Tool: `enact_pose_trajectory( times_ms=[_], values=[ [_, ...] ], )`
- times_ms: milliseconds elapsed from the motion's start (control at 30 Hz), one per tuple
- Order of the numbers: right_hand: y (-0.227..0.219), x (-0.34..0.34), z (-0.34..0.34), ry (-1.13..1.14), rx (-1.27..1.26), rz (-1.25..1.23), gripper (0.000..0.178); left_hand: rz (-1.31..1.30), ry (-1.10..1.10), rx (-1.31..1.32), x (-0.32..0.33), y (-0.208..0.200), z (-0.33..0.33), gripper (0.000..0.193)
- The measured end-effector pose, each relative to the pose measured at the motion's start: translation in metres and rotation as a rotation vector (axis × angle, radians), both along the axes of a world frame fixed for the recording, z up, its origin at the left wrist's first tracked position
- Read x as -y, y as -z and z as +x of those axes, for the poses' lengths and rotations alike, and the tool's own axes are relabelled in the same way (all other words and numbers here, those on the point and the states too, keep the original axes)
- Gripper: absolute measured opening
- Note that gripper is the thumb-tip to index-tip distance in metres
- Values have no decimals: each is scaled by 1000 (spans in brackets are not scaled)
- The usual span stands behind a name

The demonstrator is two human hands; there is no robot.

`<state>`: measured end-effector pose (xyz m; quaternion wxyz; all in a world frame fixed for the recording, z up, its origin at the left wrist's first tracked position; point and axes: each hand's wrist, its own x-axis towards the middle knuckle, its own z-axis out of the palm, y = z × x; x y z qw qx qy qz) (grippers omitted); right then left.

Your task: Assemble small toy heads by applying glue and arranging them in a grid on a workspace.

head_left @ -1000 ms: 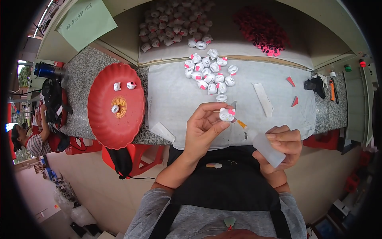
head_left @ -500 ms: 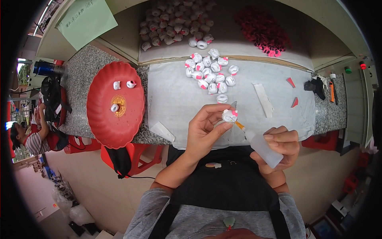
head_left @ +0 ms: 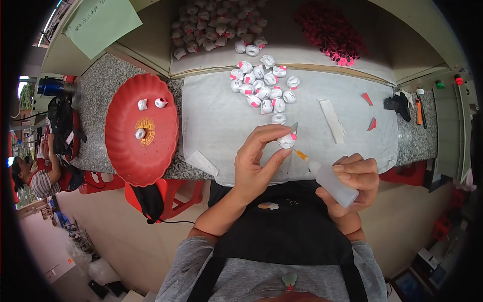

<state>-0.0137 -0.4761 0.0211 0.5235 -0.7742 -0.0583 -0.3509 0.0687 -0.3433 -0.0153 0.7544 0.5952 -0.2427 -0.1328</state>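
left hand (head_left: 252, 167) | white bead (head_left: 286, 141) | pinched between thumb and fingertips

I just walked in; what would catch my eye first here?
Probably the big red scalloped tray on the left, holding three white pieces. In the middle, the left hand pinches a pink-marked trinket and the right hand points a translucent bottle at it. At the back, white trinkets are piled left of centre, with a pink heap to the right.

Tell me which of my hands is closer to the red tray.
Left. The left hand is right of the red tray, pinching a white trinket; the right hand is farther right, gripping a squeeze bottle.
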Motion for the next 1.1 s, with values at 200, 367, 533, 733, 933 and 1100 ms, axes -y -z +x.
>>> enact_pose_trajectory(
  times_ms=[200, 367, 533, 733, 933, 1100],
  values=[
    [5, 7, 9, 56, 37, 119, 37, -69, -49, -85, -6, 3, 5, 31],
    [-1, 39, 31, 6, -360, 335, 28, -199, -157, -223, -26, 3, 23, 32],
    [7, 90, 93, -89, -536, 257, 25, -257, -241, -285, -31, 2, 26, 33],
    [25, 116, 172, 299, -470, -711, 26, -270, -236, -273, -43, -1, 27, 32],
    [36, 119, 177, 345, -403, -946, 21, -307, -232, -280, -46, 8, 28, 32],
    [7, 64, 114, -61, -604, 63, 9, -322, -74, -339, -25, 5, 24, 34]
  ],
)
